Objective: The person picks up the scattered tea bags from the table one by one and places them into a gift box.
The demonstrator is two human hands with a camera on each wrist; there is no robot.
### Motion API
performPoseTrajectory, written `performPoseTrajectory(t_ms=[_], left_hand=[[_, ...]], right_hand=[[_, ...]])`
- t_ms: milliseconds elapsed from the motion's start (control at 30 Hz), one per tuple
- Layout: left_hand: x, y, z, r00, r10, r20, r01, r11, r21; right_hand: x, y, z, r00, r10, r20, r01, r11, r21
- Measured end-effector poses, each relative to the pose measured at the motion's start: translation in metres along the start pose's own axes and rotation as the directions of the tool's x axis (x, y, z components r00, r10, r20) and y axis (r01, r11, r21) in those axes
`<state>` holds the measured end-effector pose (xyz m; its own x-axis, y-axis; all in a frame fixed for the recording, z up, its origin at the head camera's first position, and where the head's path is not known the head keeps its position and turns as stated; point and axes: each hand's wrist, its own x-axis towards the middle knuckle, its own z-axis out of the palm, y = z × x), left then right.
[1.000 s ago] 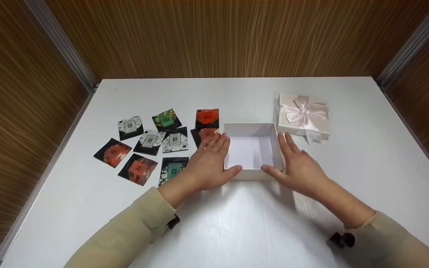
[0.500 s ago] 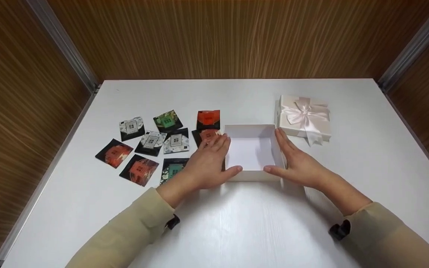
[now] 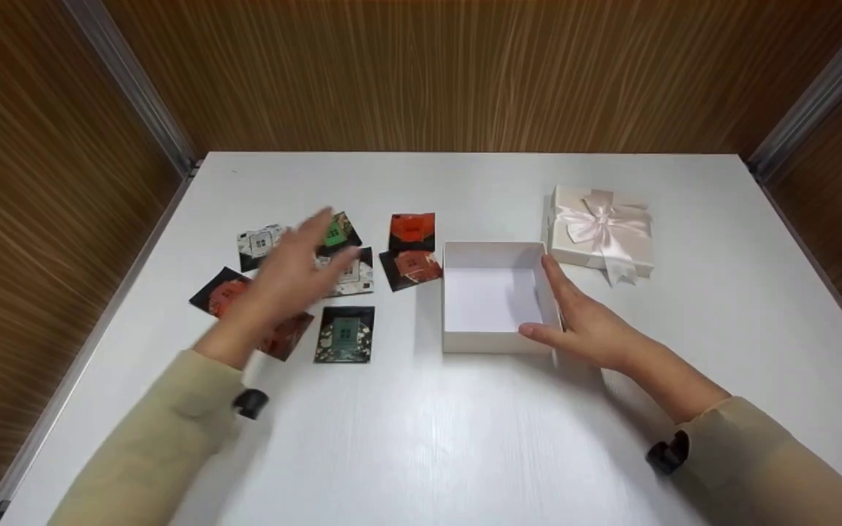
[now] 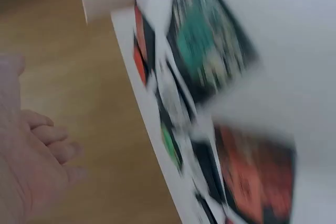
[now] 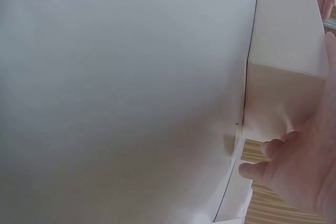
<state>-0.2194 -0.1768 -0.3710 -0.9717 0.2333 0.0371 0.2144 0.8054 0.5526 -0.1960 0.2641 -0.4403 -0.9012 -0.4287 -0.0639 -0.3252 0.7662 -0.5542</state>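
Note:
My left hand (image 3: 289, 274), blurred, hovers over several square printed sachets at the left, thumb and fingers spread, holding nothing. It partly hides a white-and-black sachet (image 3: 257, 245) and a red-and-black one (image 3: 286, 334). In the left wrist view the hand (image 4: 37, 156) is apart from the sachets. An open white box (image 3: 498, 342) stands at mid-table with a bare inside. Against its right side lies my right hand (image 3: 596, 329), fingers straight along the wall and thumb at the front right corner. The right wrist view shows this hand (image 5: 299, 166) beside the box wall (image 5: 286, 30).
A cream lid with a pink satin bow (image 3: 600, 226) lies behind and right of the box. Two red sachets (image 3: 412, 232) lie left of the box, and a dark green one (image 3: 345, 334) sits nearer the front. Wood-grain panels (image 3: 465, 80) enclose the white table.
The left hand has left the box's left side and moved left over the sachets. My right hand shifted slightly at the first, then stayed at the box's right side.

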Motion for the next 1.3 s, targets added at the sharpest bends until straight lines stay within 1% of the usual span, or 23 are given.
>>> performPoseTrajectory(t_ms=[100, 133, 200, 267, 367, 433, 533, 633, 733, 800, 867, 933, 1000, 1100, 1200, 1300], left_hand=[[-0.005, -0.03, -0.024, 0.996, -0.071, -0.05, 0.066, 0.994, -0.086], [-0.007, -0.039, -0.031, 0.994, -0.087, -0.066, 0.08, 0.991, -0.108], [-0.012, -0.058, -0.043, 0.988, -0.122, -0.098, 0.106, 0.982, -0.155], [-0.017, -0.077, -0.051, 0.98, -0.151, -0.128, 0.126, 0.974, -0.186], [-0.024, -0.104, -0.056, 0.97, -0.179, -0.163, 0.14, 0.963, -0.228], [-0.028, -0.121, -0.058, 0.965, -0.201, -0.171, 0.154, 0.955, -0.252], [-0.034, -0.144, -0.056, 0.957, -0.234, -0.172, 0.18, 0.942, -0.283], [-0.039, -0.161, -0.053, 0.951, -0.271, -0.151, 0.219, 0.931, -0.294], [-0.044, -0.174, -0.048, 0.95, -0.297, -0.097, 0.255, 0.917, -0.307], [-0.047, -0.18, -0.045, 0.949, -0.312, -0.039, 0.283, 0.903, -0.324], [-0.048, -0.185, -0.042, 0.949, -0.313, 0.019, 0.301, 0.89, -0.342], [-0.049, -0.189, -0.039, 0.947, -0.313, 0.069, 0.317, 0.885, -0.34], [-0.048, -0.192, -0.037, 0.946, -0.307, 0.103, 0.324, 0.892, -0.316], [-0.048, -0.195, -0.034, 0.947, -0.299, 0.118, 0.32, 0.911, -0.26], [-0.048, -0.196, -0.033, 0.954, -0.282, 0.099, 0.297, 0.932, -0.208], [-0.048, -0.196, -0.032, 0.966, -0.25, 0.066, 0.258, 0.952, -0.162]], right_hand=[[0.001, 0.001, 0.001, 1.0, -0.001, 0.001, 0.001, 1.0, 0.008], [0.001, 0.001, 0.001, 1.0, -0.001, 0.001, 0.001, 1.0, 0.009], [0.001, 0.001, 0.001, 1.0, 0.001, 0.001, -0.001, 1.0, 0.01], [0.001, 0.001, 0.001, 1.0, 0.003, 0.002, -0.003, 1.0, 0.012], [-0.001, 0.001, 0.001, 1.0, 0.002, 0.001, -0.002, 1.0, 0.015], [-0.001, 0.001, 0.001, 1.0, 0.001, 0.0, -0.001, 1.0, 0.018], [-0.001, 0.002, 0.0, 1.0, 0.004, -0.001, -0.004, 1.0, 0.023], [-0.001, 0.002, 0.0, 1.0, 0.003, -0.002, -0.003, 1.0, 0.025], [0.0, 0.002, 0.001, 1.0, -0.002, -0.002, 0.002, 1.0, 0.03], [0.0, 0.001, 0.002, 1.0, -0.002, 0.001, 0.002, 0.999, 0.039], [0.0, 0.002, 0.002, 1.0, 0.005, 0.006, -0.006, 0.999, 0.047], [0.0, 0.002, 0.003, 1.0, 0.015, 0.011, -0.016, 0.998, 0.055], [-0.001, 0.002, 0.003, 1.0, 0.023, 0.015, -0.023, 0.998, 0.062], [-0.001, 0.003, 0.003, 1.0, 0.02, 0.009, -0.02, 0.998, 0.063], [-0.001, 0.003, 0.003, 1.0, 0.017, 0.002, -0.017, 0.998, 0.059], [-0.001, 0.002, 0.003, 1.0, 0.023, 0.004, -0.023, 0.998, 0.053]])
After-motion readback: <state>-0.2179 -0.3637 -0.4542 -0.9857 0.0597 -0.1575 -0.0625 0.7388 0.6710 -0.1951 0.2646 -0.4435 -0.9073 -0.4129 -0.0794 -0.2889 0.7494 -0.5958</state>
